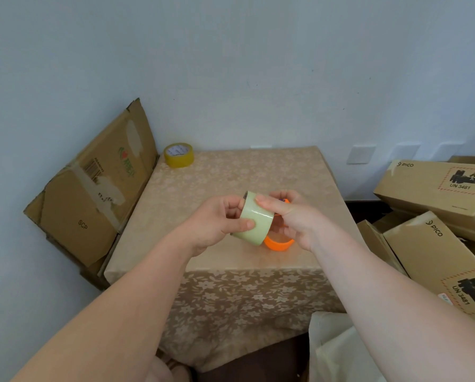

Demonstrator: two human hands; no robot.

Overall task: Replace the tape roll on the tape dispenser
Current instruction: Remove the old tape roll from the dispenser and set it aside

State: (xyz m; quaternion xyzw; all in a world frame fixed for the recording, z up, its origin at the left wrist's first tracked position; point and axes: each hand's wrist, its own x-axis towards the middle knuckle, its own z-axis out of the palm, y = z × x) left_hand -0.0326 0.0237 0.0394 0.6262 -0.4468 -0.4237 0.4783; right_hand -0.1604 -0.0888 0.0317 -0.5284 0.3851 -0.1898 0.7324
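A pale green tape roll [254,220] is held above the middle of the table, tilted, with its flat side turned left. My left hand [217,224] grips it, thumb on the outer face and fingers behind. My right hand [297,219] holds the orange tape dispenser [279,242] right beside the roll, and its forefinger lies across the top of the roll. Most of the dispenser is hidden behind the roll and my right hand. A second roll, yellow [179,155], lies flat at the table's far left corner.
The small table [231,177] has a beige flowered cloth. A flattened cardboard box [93,188] leans against the wall on the left. Stacked brown cartons [437,216] stand close on the right. A pale bag [338,351] sits at the lower right.
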